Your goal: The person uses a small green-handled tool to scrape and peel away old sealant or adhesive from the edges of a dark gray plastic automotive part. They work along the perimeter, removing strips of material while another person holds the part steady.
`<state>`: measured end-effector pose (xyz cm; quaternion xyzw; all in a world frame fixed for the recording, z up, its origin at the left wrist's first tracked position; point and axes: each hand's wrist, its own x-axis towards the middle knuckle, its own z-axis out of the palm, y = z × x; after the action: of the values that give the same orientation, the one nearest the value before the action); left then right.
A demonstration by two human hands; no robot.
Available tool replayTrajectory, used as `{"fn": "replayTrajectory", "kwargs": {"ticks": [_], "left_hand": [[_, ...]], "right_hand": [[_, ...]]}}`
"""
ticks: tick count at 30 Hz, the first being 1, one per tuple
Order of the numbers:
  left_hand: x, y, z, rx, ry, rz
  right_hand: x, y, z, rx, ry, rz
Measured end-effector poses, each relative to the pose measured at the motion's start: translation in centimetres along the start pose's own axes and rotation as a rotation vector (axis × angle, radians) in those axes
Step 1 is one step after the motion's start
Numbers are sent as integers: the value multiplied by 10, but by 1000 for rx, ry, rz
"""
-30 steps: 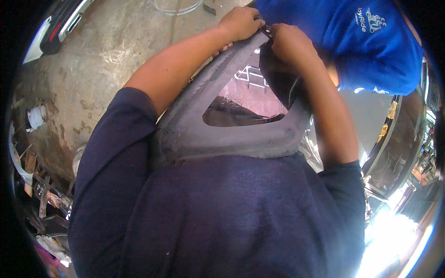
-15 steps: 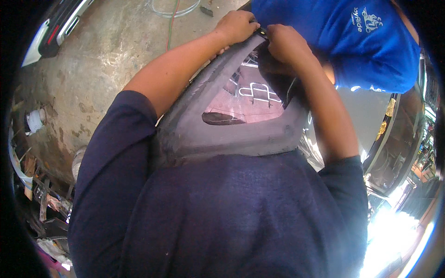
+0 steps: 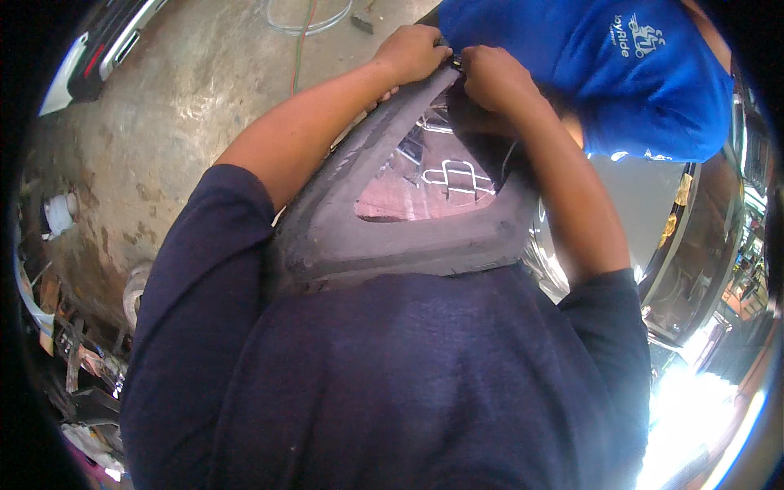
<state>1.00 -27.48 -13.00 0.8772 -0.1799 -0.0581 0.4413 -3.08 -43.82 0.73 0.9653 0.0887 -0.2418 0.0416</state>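
In front of my chest is a grey triangular frame panel [image 3: 392,242] with rounded corners and a pane of clear or glossy glass [image 3: 408,192] in its middle, its narrow tip pointing away from me. At that tip my left hand [image 3: 411,54] is closed around the panel's left edge, fingertips showing underneath. Close beside it, my right hand [image 3: 498,77] has its fingers curled together at the tip. A small dark piece with a yellowish spot [image 3: 456,62] shows between the two hands. What the right fingers hold is hidden.
A person in a blue shirt [image 3: 572,65] is right behind the tip, close to my right arm. Concrete floor [image 3: 188,98] lies to the left, with a coiled hose [image 3: 306,28] at the far side. Scrap pieces [image 3: 77,367] lie at lower left; a shiny dark vehicle part [image 3: 694,253] stands right.
Both hands have shifted slightly left together, staying at the panel's tip. The person in blue has also moved a little left in the view.
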Motion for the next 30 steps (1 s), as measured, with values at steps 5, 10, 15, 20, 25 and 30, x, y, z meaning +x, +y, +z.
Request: {"fn": "replayTrajectory", "kwargs": {"ticks": [5,10,15,20,25,30], "left_hand": [[-4,2,-8,31,-3,13],[-4,1,-3,22,-16,-11],[-7,2,-7,15,-18,-27],[-6,0,-2,45,-39,-15],[-7,-2,-3,13,-30,-33],[-5,0,0,22,-17,-6]], "right_hand": [[0,0,1,28,5,10],[3,6,12,-7,20,11],[2,1,7,-2,-7,-1],[1,2,13,5,34,-6],[-1,0,6,-2,-5,-6],[11,8,21,19,52,-27]]}}
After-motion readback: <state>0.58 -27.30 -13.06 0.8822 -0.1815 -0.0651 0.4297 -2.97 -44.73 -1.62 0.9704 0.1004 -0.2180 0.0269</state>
